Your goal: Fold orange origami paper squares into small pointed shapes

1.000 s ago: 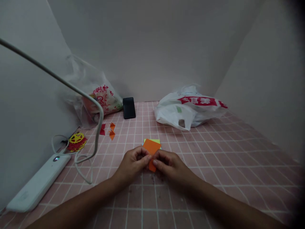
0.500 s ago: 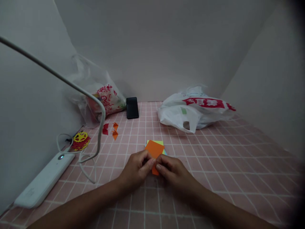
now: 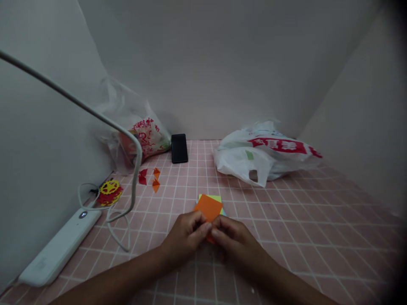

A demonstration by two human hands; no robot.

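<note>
My left hand (image 3: 188,233) and my right hand (image 3: 237,237) meet over the near part of the table, thumbs and fingertips pinched together. Between them is orange paper, of which a small bit shows below the fingertips. Just beyond the fingers lies an orange paper square (image 3: 210,206), turned at an angle on a stack with a yellow sheet (image 3: 217,198) and a bluish edge. Whether the pinched orange part belongs to that square or is a separate piece is hidden by my fingers.
Small folded orange papers (image 3: 155,185) and a red one (image 3: 143,177) lie left of centre. Behind are a black phone (image 3: 179,148) and two plastic bags (image 3: 148,135), (image 3: 244,159). A white power strip (image 3: 60,250), yellow gear-shaped piece (image 3: 110,187) and grey cable (image 3: 137,169) occupy the left.
The whole view has shifted slightly, so everything sits a little lower and to the right. Less orange shows below my fingertips; both hands keep their pinch.
</note>
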